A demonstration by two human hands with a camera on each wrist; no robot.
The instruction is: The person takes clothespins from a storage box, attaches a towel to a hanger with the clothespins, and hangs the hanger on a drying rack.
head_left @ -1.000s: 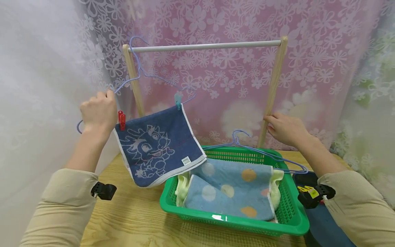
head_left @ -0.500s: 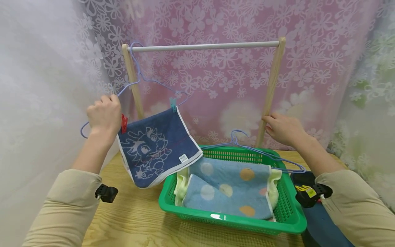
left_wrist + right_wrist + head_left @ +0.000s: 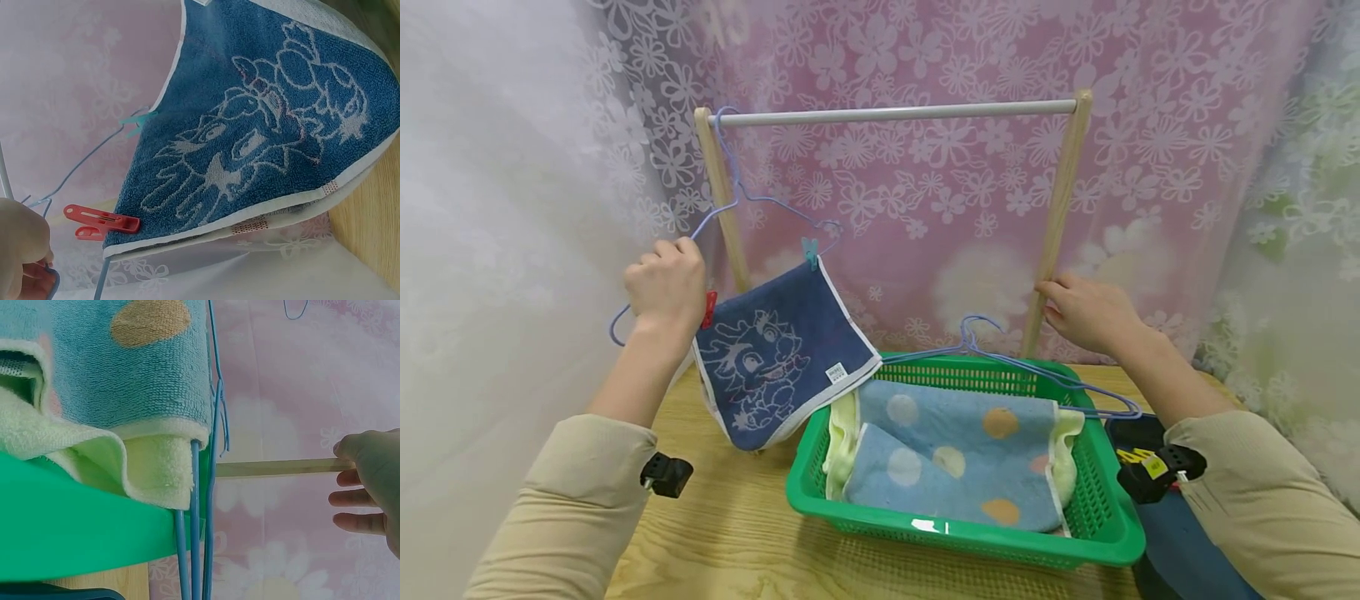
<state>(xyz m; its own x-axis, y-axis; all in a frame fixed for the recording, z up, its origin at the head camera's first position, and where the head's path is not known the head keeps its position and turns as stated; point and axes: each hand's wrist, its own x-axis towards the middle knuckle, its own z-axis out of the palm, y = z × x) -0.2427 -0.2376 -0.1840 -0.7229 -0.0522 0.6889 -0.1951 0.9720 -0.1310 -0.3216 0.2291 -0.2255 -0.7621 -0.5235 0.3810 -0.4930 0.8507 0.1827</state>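
My left hand [image 3: 666, 283] grips the left arm of a light blue wire hanger [image 3: 775, 200], whose hook loops over the left end of the rack's white rail [image 3: 887, 113]. From that hanger a dark blue towel [image 3: 782, 350] with a cartoon dragon outline hangs slanted. A red clothespin [image 3: 103, 222] pins one corner close to my left hand, a teal clothespin [image 3: 810, 252] the other. On the right, my right hand [image 3: 1093, 312] pinches the rack's wooden upright [image 3: 1060, 200] between thumb and fingers; the right wrist view shows the other fingers extended beside it.
A green basket [image 3: 1097, 546] in front of the rack holds a folded light blue dotted towel [image 3: 955, 458] over pale yellow cloth. Spare blue hangers [image 3: 1045, 375] lie across its back rim. A dark blue container [image 3: 1187, 542] with yellow clothespins stands at the right.
My left hand has moved right and slightly down with the hanger arm. The hanger's hook has settled lower onto the rail, and the towel has shifted with it. My right hand stays on the upright.
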